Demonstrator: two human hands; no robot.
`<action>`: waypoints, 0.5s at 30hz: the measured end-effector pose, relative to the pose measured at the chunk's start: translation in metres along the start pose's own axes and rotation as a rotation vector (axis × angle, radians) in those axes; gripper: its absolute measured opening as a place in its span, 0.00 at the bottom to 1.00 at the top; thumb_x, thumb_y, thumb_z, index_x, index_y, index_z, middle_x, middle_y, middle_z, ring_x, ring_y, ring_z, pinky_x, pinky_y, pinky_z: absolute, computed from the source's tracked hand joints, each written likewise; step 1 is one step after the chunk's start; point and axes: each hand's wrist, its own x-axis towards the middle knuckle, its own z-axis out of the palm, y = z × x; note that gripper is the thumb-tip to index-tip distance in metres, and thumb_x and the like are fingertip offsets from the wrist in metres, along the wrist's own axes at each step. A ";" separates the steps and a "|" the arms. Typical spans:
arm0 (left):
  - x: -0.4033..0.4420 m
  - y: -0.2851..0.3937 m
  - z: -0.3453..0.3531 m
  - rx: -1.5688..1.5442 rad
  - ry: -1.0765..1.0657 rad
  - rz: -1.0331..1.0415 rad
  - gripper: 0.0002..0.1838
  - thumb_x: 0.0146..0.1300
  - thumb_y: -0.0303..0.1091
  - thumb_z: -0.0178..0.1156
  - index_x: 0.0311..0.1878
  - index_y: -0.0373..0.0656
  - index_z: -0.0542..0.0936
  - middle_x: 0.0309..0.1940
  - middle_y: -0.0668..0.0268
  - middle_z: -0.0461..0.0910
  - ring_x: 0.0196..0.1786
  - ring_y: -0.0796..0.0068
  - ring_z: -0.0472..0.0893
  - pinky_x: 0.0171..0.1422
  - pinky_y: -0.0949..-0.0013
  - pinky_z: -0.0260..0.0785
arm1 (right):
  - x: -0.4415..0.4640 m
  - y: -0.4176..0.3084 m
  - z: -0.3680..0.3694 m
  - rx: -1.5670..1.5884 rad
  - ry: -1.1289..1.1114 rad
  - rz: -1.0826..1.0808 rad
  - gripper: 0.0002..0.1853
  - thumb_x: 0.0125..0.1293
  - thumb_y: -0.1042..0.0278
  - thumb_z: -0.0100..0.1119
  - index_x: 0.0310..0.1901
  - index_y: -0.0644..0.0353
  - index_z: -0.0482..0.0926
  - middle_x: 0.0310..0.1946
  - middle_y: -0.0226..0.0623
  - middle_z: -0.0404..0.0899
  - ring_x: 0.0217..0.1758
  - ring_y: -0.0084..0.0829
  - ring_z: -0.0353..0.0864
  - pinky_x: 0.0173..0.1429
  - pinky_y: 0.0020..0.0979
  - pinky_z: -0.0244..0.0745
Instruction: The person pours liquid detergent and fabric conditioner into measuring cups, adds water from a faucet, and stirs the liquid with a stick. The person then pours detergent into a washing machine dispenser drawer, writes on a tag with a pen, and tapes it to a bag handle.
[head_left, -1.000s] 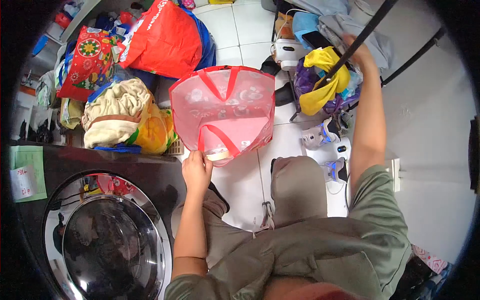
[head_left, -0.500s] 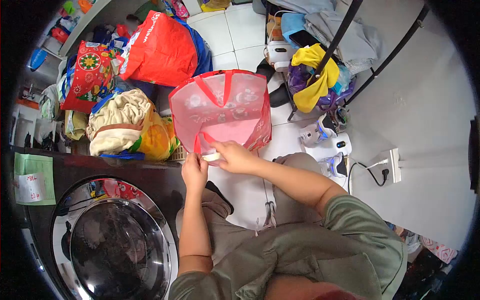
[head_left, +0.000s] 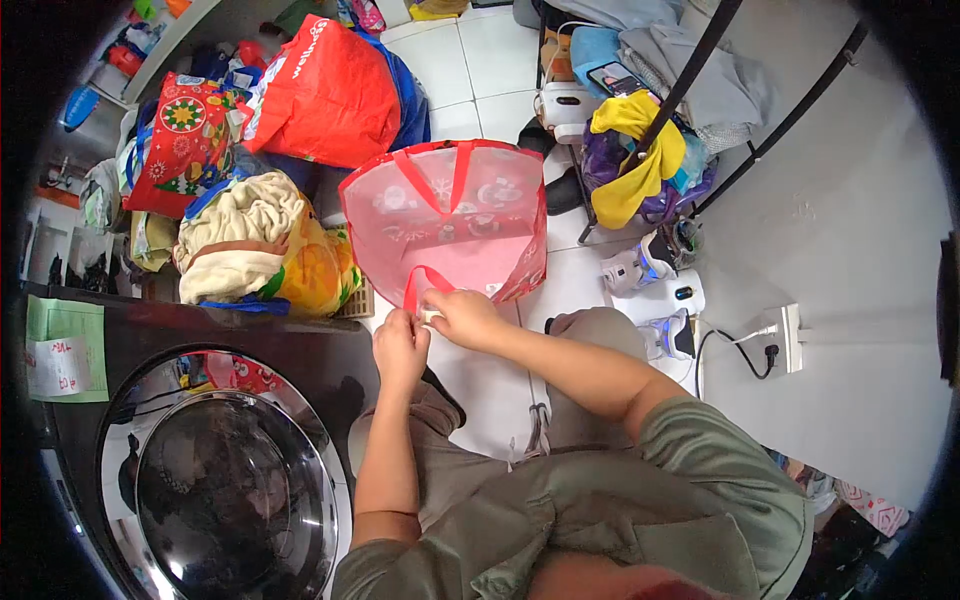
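Observation:
A red shopping bag (head_left: 470, 235) with a pale inner lining stands upright and open-topped on the floor in front of me. Its far handle leans inward, and the near handle (head_left: 428, 275) rises by my hands. My left hand (head_left: 402, 348) is closed in a pinch on the bag's near rim, at the base of that handle. Right beside it, my right hand (head_left: 466, 318) has its fingers closed on a small whitish piece (head_left: 430, 315) at the same rim. Most of that piece is hidden by my fingers, so its kind cannot be told.
To the left stand a yellow bag with cream cloth (head_left: 240, 240), a large red bag (head_left: 335, 95) and a patterned red bag (head_left: 180, 150). A round-doored washing machine (head_left: 225, 490) is near left. At right are a rack with a yellow cloth (head_left: 645, 150), white devices (head_left: 640, 270) and a plugged socket (head_left: 790, 338).
My two hands have drawn closer together at the bag's rim, and less of the whitish piece shows. The near handle stands a little more upright. The view has shifted slightly.

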 end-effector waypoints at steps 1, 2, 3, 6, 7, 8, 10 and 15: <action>0.001 0.001 0.000 0.000 -0.015 -0.002 0.07 0.47 0.30 0.54 0.29 0.37 0.71 0.27 0.54 0.75 0.31 0.53 0.75 0.39 0.54 0.65 | 0.000 0.000 0.001 -0.025 0.027 -0.046 0.11 0.52 0.64 0.53 0.39 0.53 0.73 0.25 0.43 0.78 0.31 0.44 0.79 0.33 0.48 0.69; 0.001 0.001 0.001 0.001 -0.014 -0.002 0.07 0.47 0.30 0.54 0.29 0.37 0.71 0.27 0.54 0.75 0.31 0.53 0.75 0.39 0.54 0.65 | 0.001 0.001 0.001 -0.049 0.056 -0.092 0.09 0.52 0.63 0.53 0.36 0.52 0.75 0.24 0.41 0.78 0.30 0.42 0.79 0.33 0.48 0.69; 0.001 0.002 0.000 0.021 -0.002 0.031 0.07 0.47 0.30 0.54 0.29 0.37 0.71 0.27 0.55 0.75 0.31 0.53 0.74 0.39 0.55 0.64 | 0.001 0.002 0.003 -0.049 0.056 -0.093 0.09 0.52 0.63 0.53 0.36 0.52 0.75 0.24 0.41 0.78 0.30 0.42 0.79 0.33 0.48 0.69; 0.000 0.004 0.001 0.062 0.035 0.112 0.06 0.48 0.29 0.54 0.28 0.38 0.71 0.26 0.56 0.74 0.30 0.54 0.74 0.38 0.56 0.63 | 0.001 0.001 0.006 -0.077 0.124 -0.116 0.07 0.51 0.62 0.53 0.31 0.50 0.77 0.22 0.37 0.78 0.29 0.39 0.79 0.33 0.45 0.68; 0.000 0.005 0.002 0.083 0.058 0.160 0.05 0.48 0.28 0.54 0.28 0.39 0.71 0.24 0.56 0.73 0.30 0.54 0.74 0.37 0.57 0.62 | 0.000 -0.001 0.004 -0.081 0.134 -0.123 0.07 0.51 0.61 0.54 0.30 0.49 0.78 0.21 0.36 0.78 0.28 0.38 0.79 0.33 0.44 0.67; 0.001 0.005 0.001 0.083 0.058 0.159 0.05 0.48 0.28 0.54 0.28 0.39 0.71 0.24 0.56 0.73 0.30 0.54 0.74 0.37 0.57 0.62 | -0.001 -0.003 0.002 -0.085 0.143 -0.129 0.07 0.51 0.61 0.54 0.29 0.49 0.79 0.21 0.35 0.77 0.28 0.37 0.78 0.33 0.43 0.67; 0.001 0.007 -0.001 0.093 0.071 0.170 0.04 0.49 0.28 0.54 0.28 0.39 0.71 0.24 0.57 0.73 0.30 0.55 0.74 0.37 0.58 0.62 | -0.002 -0.002 0.001 -0.094 0.143 -0.135 0.06 0.50 0.61 0.55 0.29 0.48 0.79 0.21 0.34 0.77 0.28 0.37 0.78 0.33 0.43 0.67; 0.001 0.008 -0.001 -0.072 0.106 0.101 0.05 0.51 0.28 0.54 0.31 0.38 0.72 0.25 0.58 0.73 0.30 0.59 0.74 0.39 0.60 0.63 | 0.001 -0.005 -0.006 -0.043 0.197 -0.157 0.06 0.50 0.62 0.56 0.28 0.48 0.81 0.23 0.33 0.77 0.28 0.36 0.78 0.33 0.43 0.66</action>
